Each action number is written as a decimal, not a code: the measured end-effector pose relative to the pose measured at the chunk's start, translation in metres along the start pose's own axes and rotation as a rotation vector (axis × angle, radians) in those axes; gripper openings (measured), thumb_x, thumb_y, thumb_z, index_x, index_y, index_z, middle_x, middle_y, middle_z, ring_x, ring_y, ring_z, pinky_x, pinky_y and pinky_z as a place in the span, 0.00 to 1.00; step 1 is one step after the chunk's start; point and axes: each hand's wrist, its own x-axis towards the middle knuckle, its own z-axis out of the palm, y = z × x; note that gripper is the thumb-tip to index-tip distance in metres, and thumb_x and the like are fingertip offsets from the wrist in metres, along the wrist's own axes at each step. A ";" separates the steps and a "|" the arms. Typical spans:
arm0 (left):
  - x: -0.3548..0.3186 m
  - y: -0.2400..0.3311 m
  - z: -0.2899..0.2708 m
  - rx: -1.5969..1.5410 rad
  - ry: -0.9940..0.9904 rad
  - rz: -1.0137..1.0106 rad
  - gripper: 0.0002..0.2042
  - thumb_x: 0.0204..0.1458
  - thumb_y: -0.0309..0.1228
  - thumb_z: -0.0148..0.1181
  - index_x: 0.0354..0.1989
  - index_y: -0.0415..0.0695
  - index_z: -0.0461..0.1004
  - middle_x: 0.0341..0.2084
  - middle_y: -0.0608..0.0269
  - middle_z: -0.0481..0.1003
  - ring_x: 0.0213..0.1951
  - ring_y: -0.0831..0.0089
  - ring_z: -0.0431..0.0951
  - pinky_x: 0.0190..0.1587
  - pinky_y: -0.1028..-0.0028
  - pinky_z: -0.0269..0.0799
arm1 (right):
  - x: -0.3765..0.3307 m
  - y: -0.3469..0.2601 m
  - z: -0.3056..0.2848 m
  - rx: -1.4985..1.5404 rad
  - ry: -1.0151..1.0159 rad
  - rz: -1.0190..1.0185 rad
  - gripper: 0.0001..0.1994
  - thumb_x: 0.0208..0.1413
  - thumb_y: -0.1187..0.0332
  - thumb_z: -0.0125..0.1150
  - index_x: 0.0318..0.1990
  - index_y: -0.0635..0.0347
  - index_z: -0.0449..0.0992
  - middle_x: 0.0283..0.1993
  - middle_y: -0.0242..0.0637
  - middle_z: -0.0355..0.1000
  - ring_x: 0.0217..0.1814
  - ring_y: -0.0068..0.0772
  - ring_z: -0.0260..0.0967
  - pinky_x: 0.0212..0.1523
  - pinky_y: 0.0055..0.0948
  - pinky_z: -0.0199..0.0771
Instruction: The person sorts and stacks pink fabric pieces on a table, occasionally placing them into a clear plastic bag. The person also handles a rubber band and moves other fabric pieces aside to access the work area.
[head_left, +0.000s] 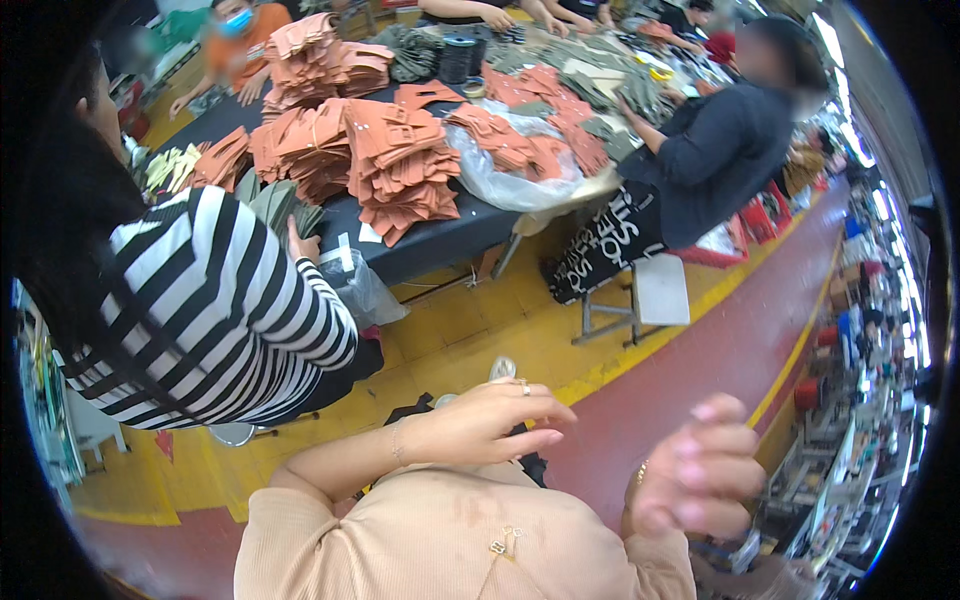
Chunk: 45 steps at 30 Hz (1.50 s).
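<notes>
My left hand (497, 417) reaches across in front of my tan top, palm down, with its fingers stretched out and a ring on one finger. It is open and nothing shows in it. On the right, my right hand (703, 468) is raised close to the camera and somewhat blurred. Its fingers are loosely bent and a little apart, with no object visible among them. Both hands are in the air, away from the table. Beyond them, stacks of orange cut fabric pieces (400, 165) lie on the dark-covered table (440, 245).
A person in a striped top (235, 290) at left handles grey-green fabric pieces (275, 207). A person in dark clothes (715, 150) stands by the table's right, near a white stool (660, 290). Clear plastic (500, 185) lies under orange pieces. Red crates (725, 245) stand on the floor.
</notes>
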 end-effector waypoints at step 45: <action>0.026 -0.176 -0.312 -0.487 1.650 -0.309 0.19 0.53 0.21 0.53 0.55 0.35 0.63 0.42 0.55 0.75 0.39 0.70 0.80 0.41 0.72 0.80 | 0.016 0.464 0.328 0.200 -1.446 0.176 0.18 0.55 0.62 0.60 0.52 0.58 0.71 0.45 0.44 0.71 0.48 0.48 0.68 0.48 0.41 0.67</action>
